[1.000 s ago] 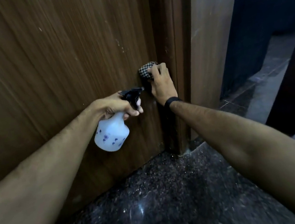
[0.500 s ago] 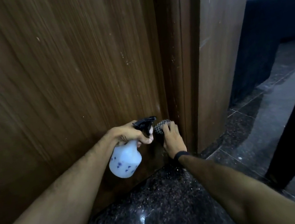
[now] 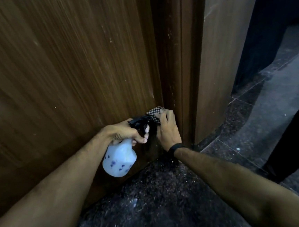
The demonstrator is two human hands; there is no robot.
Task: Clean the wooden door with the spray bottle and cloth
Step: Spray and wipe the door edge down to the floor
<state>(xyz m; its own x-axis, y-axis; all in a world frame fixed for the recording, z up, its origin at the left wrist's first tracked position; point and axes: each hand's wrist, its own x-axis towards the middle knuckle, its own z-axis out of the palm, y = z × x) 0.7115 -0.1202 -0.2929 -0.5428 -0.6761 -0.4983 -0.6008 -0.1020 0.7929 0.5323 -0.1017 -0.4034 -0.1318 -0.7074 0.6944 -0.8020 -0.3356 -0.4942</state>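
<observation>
Across your view from nine to twelve o'clock stands the wooden door (image 3: 60, 76), its grain streaked and dotted with pale specks, so by my reckoning much of the face is yet to be wiped; how much is already clean you cannot tell from this. At twelve to one o'clock runs the dark door frame (image 3: 174, 56), tight beside the door's edge, and at six o'clock lies the speckled black floor (image 3: 153, 203), close under your hands, leaving little room downward. Open room lies up the door and toward nine o'clock; at three o'clock a dark passage opens past the frame.

Your left hand (image 3: 121, 132) curls round the neck of the white spray bottle (image 3: 119, 159), fingertips by the black trigger, nozzle aimed at the door's edge. Your right hand (image 3: 168, 129), a black band at the wrist, presses the checked cloth (image 3: 154, 113) against the door low at its edge, fingers bent over the cloth. Mind the narrow corner there: the frame crowds your knuckles on the right
</observation>
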